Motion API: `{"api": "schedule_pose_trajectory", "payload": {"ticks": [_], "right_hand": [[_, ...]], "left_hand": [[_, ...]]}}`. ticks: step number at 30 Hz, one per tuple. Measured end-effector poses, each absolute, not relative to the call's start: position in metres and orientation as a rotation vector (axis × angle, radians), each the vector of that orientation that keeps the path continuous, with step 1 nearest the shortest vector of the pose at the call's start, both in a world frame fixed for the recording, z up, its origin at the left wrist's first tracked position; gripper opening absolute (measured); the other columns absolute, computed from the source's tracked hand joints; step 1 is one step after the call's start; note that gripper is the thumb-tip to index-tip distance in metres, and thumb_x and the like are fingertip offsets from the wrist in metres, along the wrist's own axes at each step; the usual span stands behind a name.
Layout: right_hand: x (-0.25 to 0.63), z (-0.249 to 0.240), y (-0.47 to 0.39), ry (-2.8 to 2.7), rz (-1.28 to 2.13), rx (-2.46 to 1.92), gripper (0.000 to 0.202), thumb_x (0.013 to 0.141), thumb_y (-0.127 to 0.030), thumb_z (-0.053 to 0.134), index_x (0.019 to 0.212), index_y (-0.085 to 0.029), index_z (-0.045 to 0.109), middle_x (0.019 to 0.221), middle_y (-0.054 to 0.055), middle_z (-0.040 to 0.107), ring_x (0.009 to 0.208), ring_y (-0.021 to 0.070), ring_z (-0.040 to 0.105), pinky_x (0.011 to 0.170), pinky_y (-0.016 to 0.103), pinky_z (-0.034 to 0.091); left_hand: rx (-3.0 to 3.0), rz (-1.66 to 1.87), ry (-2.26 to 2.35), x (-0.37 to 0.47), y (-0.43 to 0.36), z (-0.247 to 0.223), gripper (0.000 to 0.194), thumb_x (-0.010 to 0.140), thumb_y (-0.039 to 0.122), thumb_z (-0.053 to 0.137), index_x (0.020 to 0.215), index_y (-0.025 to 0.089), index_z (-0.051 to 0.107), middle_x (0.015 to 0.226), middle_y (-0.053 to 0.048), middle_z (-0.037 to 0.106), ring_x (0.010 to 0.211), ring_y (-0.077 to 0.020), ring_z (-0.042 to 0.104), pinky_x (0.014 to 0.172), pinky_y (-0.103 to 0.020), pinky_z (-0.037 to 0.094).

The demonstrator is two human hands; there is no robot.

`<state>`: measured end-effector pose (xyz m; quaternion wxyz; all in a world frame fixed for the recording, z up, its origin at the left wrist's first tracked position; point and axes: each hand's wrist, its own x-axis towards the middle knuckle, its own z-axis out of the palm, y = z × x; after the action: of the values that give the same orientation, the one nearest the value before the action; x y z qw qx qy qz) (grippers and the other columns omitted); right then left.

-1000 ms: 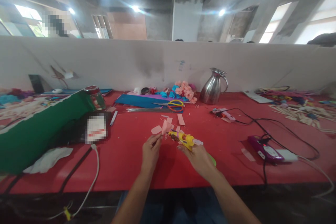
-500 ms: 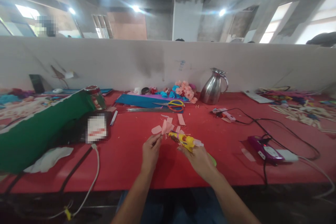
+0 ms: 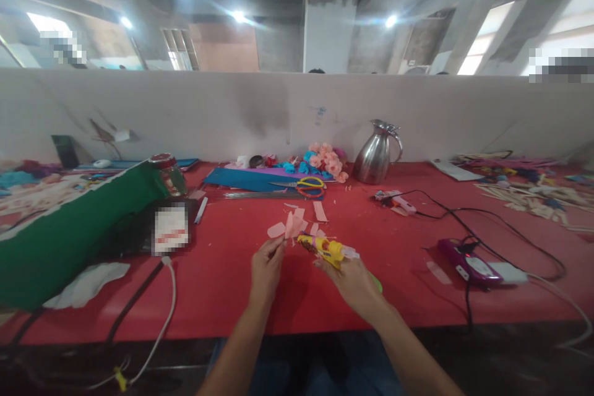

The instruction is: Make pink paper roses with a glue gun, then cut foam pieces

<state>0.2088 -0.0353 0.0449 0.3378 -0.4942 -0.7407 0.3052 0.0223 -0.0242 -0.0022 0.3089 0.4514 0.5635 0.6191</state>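
My left hand (image 3: 268,266) is closed in a pinch on a small pink paper flower (image 3: 290,226), partly hidden by the fingers. In my right hand (image 3: 350,281) is a yellow glue gun (image 3: 329,249), its nozzle pointing left, close to the flower's base. Whether the nozzle touches the paper I cannot tell. Loose pink paper pieces (image 3: 320,211) lie on the red tabletop (image 3: 223,284) just beyond my hands. Scissors with yellow and orange handles (image 3: 310,187) rest on blue paper (image 3: 245,179) behind them.
A steel jug (image 3: 374,154) stands at the back, right of finished pink flowers (image 3: 330,161). On the right lie a purple power strip (image 3: 471,265), black cables and a pink glue gun (image 3: 403,202). A green panel (image 3: 93,223) and a lidded jar (image 3: 167,174) occupy the left.
My hands, the flower and the glue gun hold almost the same position. Only the camera view has shifted very slightly.
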Motion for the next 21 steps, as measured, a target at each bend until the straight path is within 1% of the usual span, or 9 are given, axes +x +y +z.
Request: {"api": "schedule_pose_trajectory", "payload": {"ticks": [5,9,14,15,17,19,20,21], "right_hand": [[0.208,0.047,-0.034,-1.945,0.784,-1.294,0.034,0.086,-0.044,0.053,0.106,-0.021,0.068,0.104,0.010,0.070,0.095,0.0265,0.065,0.077,0.033,0.049],[0.209,0.048,-0.035,-1.955,0.797,-1.299,0.035,0.086,-0.044,0.052,0.108,-0.022,0.067,0.107,0.009,0.069,0.098,0.0255,0.064,0.080,0.033,0.048],[0.215,0.042,-0.035,-1.910,0.822,-1.289,0.034,0.085,-0.047,0.052,0.102,-0.020,0.067,0.102,0.009,0.069,0.092,0.0247,0.064,0.076,0.033,0.046],[0.216,0.041,-0.035,-1.888,0.856,-1.271,0.035,0.085,-0.048,0.051,0.098,-0.020,0.066,0.097,0.009,0.069,0.088,0.0235,0.064,0.074,0.032,0.046],[0.219,0.037,-0.035,-1.826,0.970,-1.260,0.038,0.085,-0.052,0.050,0.084,-0.018,0.065,0.077,0.005,0.067,0.071,0.0189,0.062,0.063,0.028,0.044],[0.220,0.036,-0.035,-1.708,1.150,-1.263,0.044,0.084,-0.057,0.047,0.070,-0.017,0.059,0.054,-0.001,0.054,0.051,0.0126,0.051,0.050,0.024,0.037],[0.221,0.036,-0.035,-1.628,1.252,-1.242,0.047,0.084,-0.060,0.046,0.067,-0.017,0.056,0.050,-0.003,0.048,0.045,0.0103,0.045,0.046,0.022,0.033],[0.222,0.037,-0.035,-1.541,1.351,-1.197,0.048,0.083,-0.061,0.046,0.067,-0.017,0.055,0.050,-0.004,0.046,0.043,0.0087,0.041,0.044,0.021,0.030]], "left_hand": [[1.207,1.624,1.522,0.022,-0.024,-0.002,0.028,0.072,0.037,0.063,0.085,0.016,0.075,0.076,-0.005,0.067,0.072,-0.0171,0.058,0.066,-0.026,0.045],[1.209,1.633,1.518,0.022,-0.026,0.000,0.029,0.072,0.037,0.063,0.088,0.016,0.075,0.078,-0.005,0.068,0.074,-0.0180,0.059,0.068,-0.027,0.045],[1.226,1.625,1.508,0.023,-0.026,0.000,0.027,0.074,0.036,0.062,0.087,0.016,0.075,0.080,-0.005,0.068,0.074,-0.0172,0.059,0.068,-0.027,0.046],[1.227,1.630,1.507,0.022,-0.026,0.000,0.027,0.074,0.036,0.063,0.087,0.016,0.075,0.080,-0.005,0.068,0.075,-0.0176,0.060,0.069,-0.027,0.046],[1.227,1.638,1.499,0.022,-0.025,-0.002,0.026,0.073,0.036,0.063,0.087,0.016,0.075,0.081,-0.006,0.069,0.077,-0.0184,0.061,0.071,-0.028,0.047],[1.214,1.639,1.492,0.022,-0.025,-0.005,0.026,0.073,0.035,0.064,0.087,0.017,0.075,0.083,-0.006,0.070,0.078,-0.0186,0.061,0.072,-0.028,0.047],[1.206,1.635,1.491,0.022,-0.024,-0.005,0.026,0.073,0.035,0.064,0.087,0.016,0.075,0.083,-0.006,0.070,0.079,-0.0187,0.062,0.072,-0.028,0.047],[1.196,1.632,1.495,0.021,-0.024,-0.006,0.027,0.072,0.035,0.064,0.088,0.016,0.075,0.083,-0.007,0.070,0.079,-0.0187,0.062,0.071,-0.028,0.047]]}}
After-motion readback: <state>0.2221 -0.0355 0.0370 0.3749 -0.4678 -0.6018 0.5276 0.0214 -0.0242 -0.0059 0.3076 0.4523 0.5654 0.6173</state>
